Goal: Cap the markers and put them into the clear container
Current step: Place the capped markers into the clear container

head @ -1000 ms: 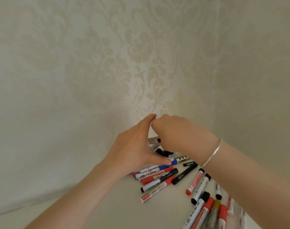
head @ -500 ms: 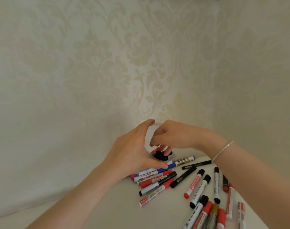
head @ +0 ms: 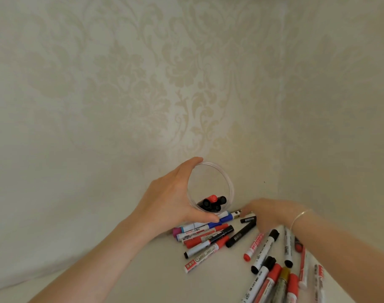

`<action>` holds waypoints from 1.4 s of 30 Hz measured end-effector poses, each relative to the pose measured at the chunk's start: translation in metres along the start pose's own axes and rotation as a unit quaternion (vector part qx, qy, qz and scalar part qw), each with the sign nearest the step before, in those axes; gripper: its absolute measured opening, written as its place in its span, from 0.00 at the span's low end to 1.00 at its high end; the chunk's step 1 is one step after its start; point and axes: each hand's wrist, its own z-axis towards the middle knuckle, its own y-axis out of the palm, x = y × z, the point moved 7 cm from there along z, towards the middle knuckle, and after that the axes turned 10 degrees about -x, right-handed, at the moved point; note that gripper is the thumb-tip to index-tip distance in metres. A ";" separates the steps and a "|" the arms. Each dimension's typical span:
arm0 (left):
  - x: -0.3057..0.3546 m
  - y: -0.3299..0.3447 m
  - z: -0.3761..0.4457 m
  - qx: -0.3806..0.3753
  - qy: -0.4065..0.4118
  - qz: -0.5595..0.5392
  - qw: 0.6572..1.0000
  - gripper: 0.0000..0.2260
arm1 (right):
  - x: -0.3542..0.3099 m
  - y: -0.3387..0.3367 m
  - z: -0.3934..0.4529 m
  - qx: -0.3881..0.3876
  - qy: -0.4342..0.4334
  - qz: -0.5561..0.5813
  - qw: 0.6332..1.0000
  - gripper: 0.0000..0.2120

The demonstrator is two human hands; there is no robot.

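The left hand [head: 169,200] curls around the clear container [head: 227,182], thumb along the near rim and fingers wrapped over the far side, gripping it with its open mouth tipped toward the camera. Inside the container, low against the near wall by the left thumb, lie a few capped markers [head: 211,202], black ones and one with a red cap.

The right hand [head: 267,212] lies low on the white surface [head: 143,276], just to the right of the container, its fingers reaching toward a small black marker [head: 248,219]. The hand is blurred, so I cannot tell whether the fingers pinch anything or only touch it. A thin bracelet [head: 300,217] circles the right wrist.

Between the two forearms a heap of markers [head: 206,239] lies on the surface, just below the left thumb: blue, pink, red and black caps, packed side by side. More markers [head: 272,278] fan out under the right forearm, toward the near edge.
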 end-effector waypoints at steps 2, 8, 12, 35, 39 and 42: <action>0.001 0.000 0.000 -0.002 0.000 0.004 1.000 0.52 | 0.003 0.029 0.011 -0.040 0.016 -0.072 0.996 0.32; 0.004 0.004 0.002 -0.013 0.007 0.011 1.000 0.52 | 0.005 0.043 0.023 0.021 0.003 -0.163 0.986 0.21; 0.004 0.006 0.002 -0.013 0.010 0.009 1.000 0.52 | 0.007 0.045 0.025 0.046 -0.036 -0.142 0.988 0.20; -0.001 -0.004 0.003 0.043 -0.035 0.006 0.998 0.51 | -0.075 -0.094 -0.098 0.244 -0.035 -0.170 0.954 0.04; -0.003 -0.006 0.001 0.045 -0.047 0.023 0.998 0.51 | -0.079 -0.081 -0.082 0.188 -0.056 -0.094 0.976 0.23; -0.005 -0.008 0.000 0.049 -0.048 0.026 0.997 0.51 | -0.077 -0.078 -0.076 0.161 -0.093 -0.005 0.983 0.23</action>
